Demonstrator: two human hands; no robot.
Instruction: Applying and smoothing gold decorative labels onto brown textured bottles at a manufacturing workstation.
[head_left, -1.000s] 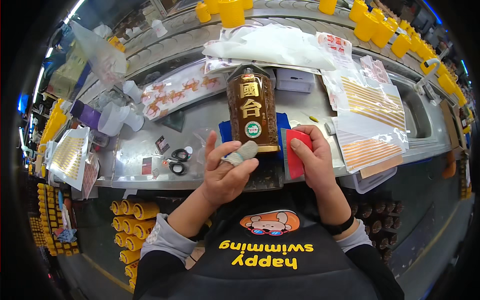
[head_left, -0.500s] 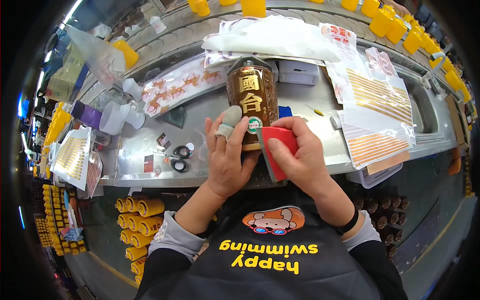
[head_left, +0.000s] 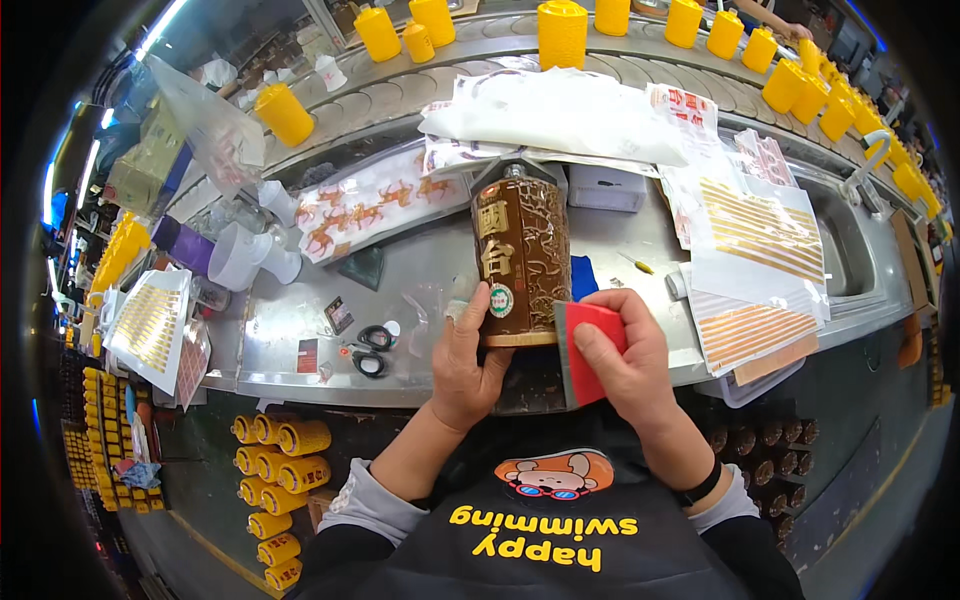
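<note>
A brown embossed bottle (head_left: 535, 250) with gold characters and a small green-and-white round sticker lies on the steel worktop, its base towards me. My left hand (head_left: 463, 365) grips it at the lower left side, the index finger along the edge by the sticker and the thumb near the base. A pale cover on one finger is mostly hidden. My right hand (head_left: 635, 365) pinches a red scraper (head_left: 590, 345) with a grey edge, held upright beside the bottle's lower right corner. Whether the scraper touches the bottle I cannot tell.
Black scissors (head_left: 372, 350) lie left on the worktop (head_left: 420, 290). Decal sheets (head_left: 755, 235) cover the right side by a sink (head_left: 848, 235). White sheets (head_left: 560, 115) lie behind the bottle. Yellow bottles (head_left: 562, 38) stand along a conveyor (head_left: 480, 55) at the back.
The bottle has turned so more of its right side faces up, and its characters have shifted left. My left hand has moved to its left edge. The scraper has moved off its front to the right.
</note>
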